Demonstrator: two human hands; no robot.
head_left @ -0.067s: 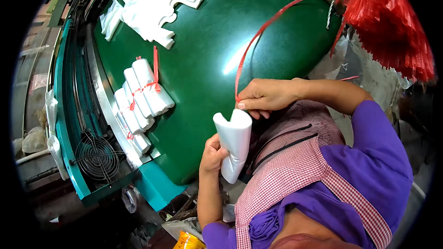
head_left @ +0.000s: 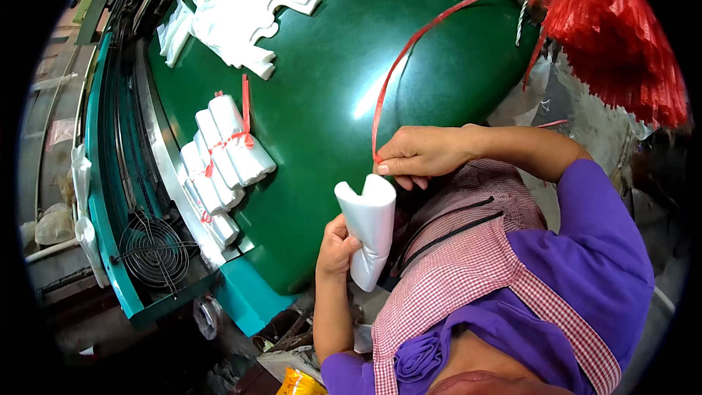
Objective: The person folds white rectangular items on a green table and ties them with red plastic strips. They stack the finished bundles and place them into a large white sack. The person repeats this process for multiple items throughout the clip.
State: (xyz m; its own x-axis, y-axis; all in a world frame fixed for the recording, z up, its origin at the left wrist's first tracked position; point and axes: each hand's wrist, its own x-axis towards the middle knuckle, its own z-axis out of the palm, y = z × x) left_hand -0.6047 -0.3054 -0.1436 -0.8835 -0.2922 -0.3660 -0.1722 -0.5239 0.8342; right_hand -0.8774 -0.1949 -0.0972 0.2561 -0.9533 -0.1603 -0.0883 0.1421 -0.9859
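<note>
My left hand [head_left: 336, 249] grips a rolled bundle of white plastic bags [head_left: 368, 227], held upright just off the near edge of the green table [head_left: 344, 51]. My right hand [head_left: 420, 152] pinches the end of a thin red plastic strip [head_left: 409, 47] right above the roll's top. The strip arcs up and right to a thick bunch of red strips [head_left: 610, 36] hanging at the upper right.
Several white bag rolls tied with red strips [head_left: 223, 153] lie at the table's left edge. A loose stack of flat white bags [head_left: 241, 7] lies at the far left. A round wire fan guard [head_left: 153, 249] sits in the teal machine frame [head_left: 102, 197] below.
</note>
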